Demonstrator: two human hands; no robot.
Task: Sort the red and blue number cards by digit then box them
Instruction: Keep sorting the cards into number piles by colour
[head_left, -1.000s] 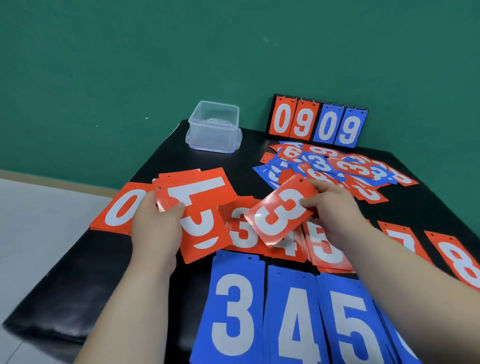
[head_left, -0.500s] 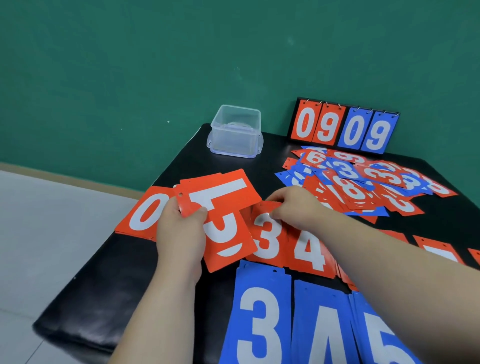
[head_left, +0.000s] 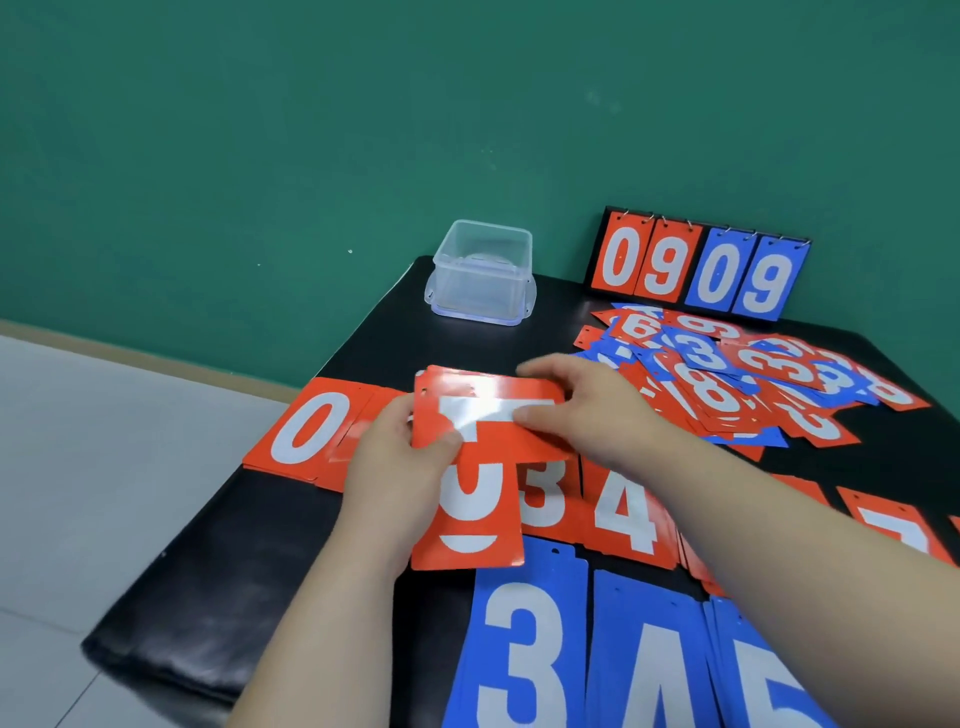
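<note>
My left hand (head_left: 400, 462) grips a small stack of red cards (head_left: 483, 415); the top one lies sideways, and a red card (head_left: 475, 519) hangs below it. My right hand (head_left: 587, 410) pinches the right end of the top red card. On the black table (head_left: 249, 587) a row of red cards lies face up: a 0 (head_left: 311, 428), a 3 (head_left: 545, 499), a 4 (head_left: 626, 512) and a 7 (head_left: 893, 525). Nearer me lie blue cards 3 (head_left: 524, 654), 4 (head_left: 649, 670) and 5 (head_left: 769, 686). A mixed heap of red and blue cards (head_left: 737, 379) lies at the back right.
A clear plastic box (head_left: 480, 273) stands open at the table's far left corner. A flip scoreboard (head_left: 696, 267) reading 09 in red and 09 in blue leans against the green wall. Pale floor lies left of the table's edge.
My right hand laid the red 3 on the row, then came back to the stack in my left hand and took hold of its top card. The camera shifted left.
</note>
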